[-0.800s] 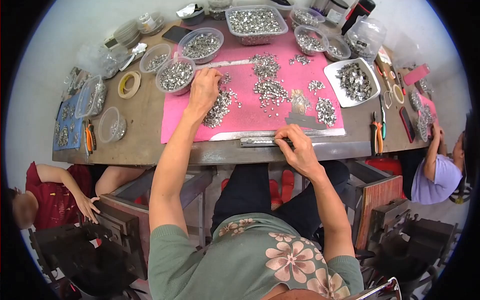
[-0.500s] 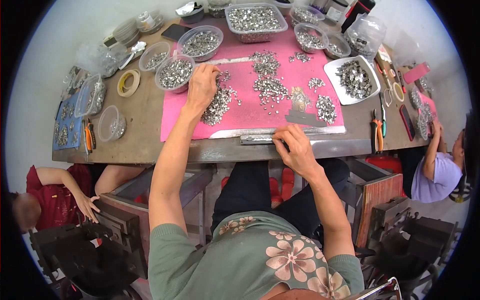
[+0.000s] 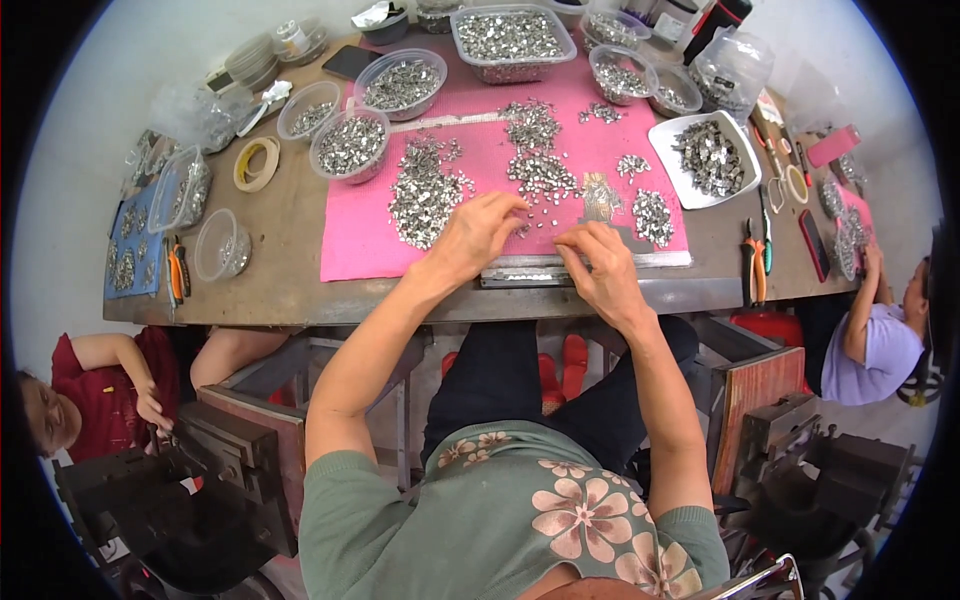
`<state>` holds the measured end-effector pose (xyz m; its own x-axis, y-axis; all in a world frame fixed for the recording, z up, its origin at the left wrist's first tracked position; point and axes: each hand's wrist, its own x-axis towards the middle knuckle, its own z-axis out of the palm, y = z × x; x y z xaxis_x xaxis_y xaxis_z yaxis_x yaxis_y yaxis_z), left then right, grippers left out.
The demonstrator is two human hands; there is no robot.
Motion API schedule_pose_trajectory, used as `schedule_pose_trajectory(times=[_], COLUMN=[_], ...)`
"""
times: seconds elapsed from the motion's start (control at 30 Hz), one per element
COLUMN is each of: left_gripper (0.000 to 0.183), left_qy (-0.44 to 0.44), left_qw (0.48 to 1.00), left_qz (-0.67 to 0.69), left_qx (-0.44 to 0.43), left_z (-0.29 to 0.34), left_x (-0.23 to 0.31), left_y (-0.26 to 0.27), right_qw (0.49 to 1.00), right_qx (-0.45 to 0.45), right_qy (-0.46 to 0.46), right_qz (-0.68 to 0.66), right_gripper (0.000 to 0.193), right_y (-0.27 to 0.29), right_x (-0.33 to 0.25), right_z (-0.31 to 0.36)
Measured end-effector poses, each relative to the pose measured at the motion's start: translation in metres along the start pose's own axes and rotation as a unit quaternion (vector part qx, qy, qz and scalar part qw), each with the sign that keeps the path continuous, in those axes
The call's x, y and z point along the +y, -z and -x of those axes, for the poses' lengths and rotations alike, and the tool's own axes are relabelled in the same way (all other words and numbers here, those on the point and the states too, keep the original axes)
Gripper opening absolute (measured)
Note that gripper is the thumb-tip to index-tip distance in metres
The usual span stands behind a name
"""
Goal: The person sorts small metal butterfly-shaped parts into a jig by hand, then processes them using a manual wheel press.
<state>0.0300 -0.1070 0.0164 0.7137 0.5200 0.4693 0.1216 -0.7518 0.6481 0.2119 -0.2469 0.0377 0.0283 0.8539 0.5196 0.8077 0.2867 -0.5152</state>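
Note:
My left hand [image 3: 482, 232] is over the front middle of the pink mat [image 3: 350, 235], fingers drawn together beside a heap of small shiny metal pieces [image 3: 543, 178]. Whatever sits in its fingertips is too small to make out. Close by on the right, my right hand [image 3: 606, 266] has its thumb and fingers pinched above the mat's front edge, and their contents are hidden. Below both hands, a narrow metal bar with a groove [image 3: 522, 277] lies along the table edge. A flat grey plate [image 3: 632, 238] lies partly behind my right hand. Another metal heap [image 3: 424, 212] is left of my left hand.
Clear tubs of metal pieces [image 3: 350, 145] line the back of the table. A white tray [image 3: 664, 150] stands at the right, with pliers [image 3: 753, 262] below it. Tape [image 3: 257, 165] lies at the left. Co-workers sit on the left [image 3: 110, 385] and right [image 3: 870, 335].
My left hand has moved right and nearer, from the left heap toward my right hand. My right hand has risen slightly from the grooved bar. The left co-worker's hand has shifted.

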Motion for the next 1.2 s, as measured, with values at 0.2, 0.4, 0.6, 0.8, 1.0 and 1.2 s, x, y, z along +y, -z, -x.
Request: schedule_pose_trajectory(times=[0.2, 0.4, 0.6, 0.8, 1.0, 1.2], left_gripper=[0.012, 0.01, 0.013, 0.011, 0.009, 0.008], left_qy=[0.043, 0.057, 0.046, 0.02, 0.0, 0.01], left_qw=[0.997, 0.984, 0.982, 0.983, 0.977, 0.981], left_qz=[-0.031, -0.159, -0.174, -0.18, -0.206, -0.19], left_qx=[0.057, 0.046, 0.052, 0.038, 0.05, 0.03], left_z=[0.011, 0.021, 0.017, 0.015, 0.021, 0.02], left_x=[0.0, 0.01, 0.011, 0.007, 0.008, 0.01], left_y=[0.02, 0.009, -0.002, 0.017, 0.009, 0.007], right_qw=[0.999, 0.993, 0.997, 0.997, 0.995, 0.997], right_qx=[-0.022, -0.052, -0.06, -0.079, -0.07, -0.062], right_qy=[0.017, 0.03, 0.026, 0.0, -0.068, 0.008], right_qz=[0.04, 0.102, 0.052, -0.009, -0.037, 0.051], right_gripper=[0.011, 0.011, 0.007, 0.009, 0.01, 0.009], right_y=[-0.023, -0.041, -0.028, -0.02, -0.016, -0.023], right_x=[0.004, 0.012, 0.009, 0.013, 0.013, 0.009], right_z=[-0.019, -0.03, -0.028, -0.024, -0.02, -0.019])
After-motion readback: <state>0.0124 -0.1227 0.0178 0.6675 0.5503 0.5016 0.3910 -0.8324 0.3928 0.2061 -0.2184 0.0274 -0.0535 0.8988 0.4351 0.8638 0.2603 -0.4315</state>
